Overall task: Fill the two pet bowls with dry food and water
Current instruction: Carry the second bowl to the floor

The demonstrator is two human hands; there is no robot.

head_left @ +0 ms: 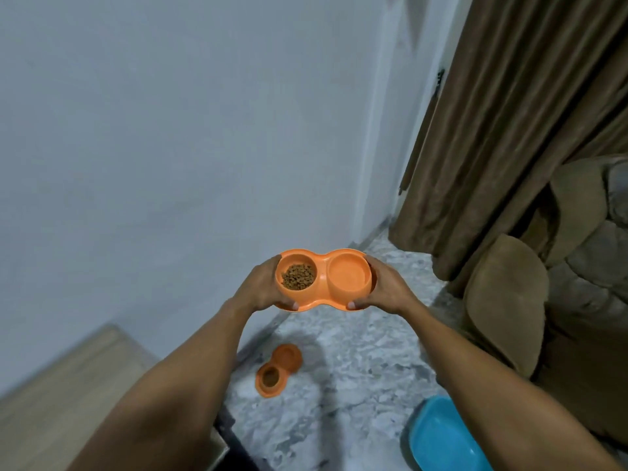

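Head view: left grip (268, 287) and right grip (385, 287) clasp the double bowl (323, 266) by its ends; likely light, stiff plastic (kibble (298, 276) loose); carry level.

Home living room: curtain (492, 130), armchair (543, 283), marble floor (356, 351).

A plain white wall (170, 130) meets grey marbled floor (356, 368), with a brown curtain (509, 113) (pleated) beside a tan armchair (503, 294).
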